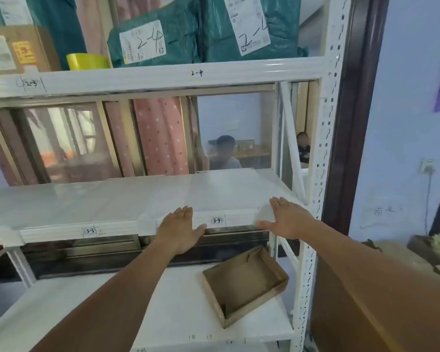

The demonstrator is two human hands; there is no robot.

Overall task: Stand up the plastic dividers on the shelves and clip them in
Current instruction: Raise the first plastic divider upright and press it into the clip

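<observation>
two flat hands are laid at the front edge of the white metal middle shelf [112, 201].

the left hand [182, 228] and right hand [286, 219] are held with fingers straight, nothing gripped, either side of the small "3-4" label [216, 220]. a translucent plastic divider [229, 189] is seen lying flat on that shelf between them. an open brown cardboard tray [244, 283] is placed on the shelf below.

White steel shelving rack [323, 138] with perforated uprights stands against a window [61, 141] hung with pink dotted curtains [160, 133]. Dark brown door frame [353, 110] on its right, then a pale blue wall [404, 97] with 1 socket [427, 165] and a cable hanging from it.
</observation>
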